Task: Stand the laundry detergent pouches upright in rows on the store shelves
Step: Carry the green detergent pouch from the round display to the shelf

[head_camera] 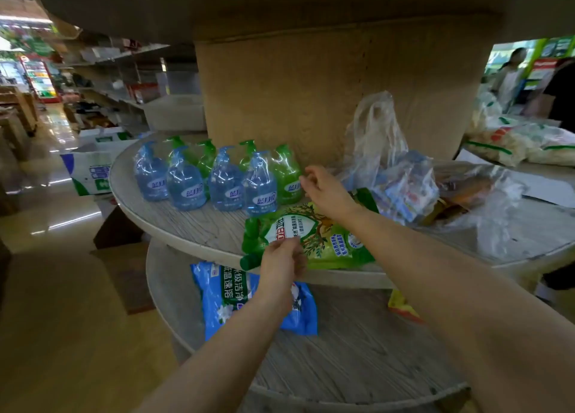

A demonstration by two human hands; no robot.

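Left hand (281, 261) pinching flat green pouch (314, 237) near edge, right hand (326, 190) loosely open above it

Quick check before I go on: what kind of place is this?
A shop, most likely a supermarket: bagged pump bottles in rows on a round tiered shelf, stocked aisle shelving behind, green detergent pouch lying flat.
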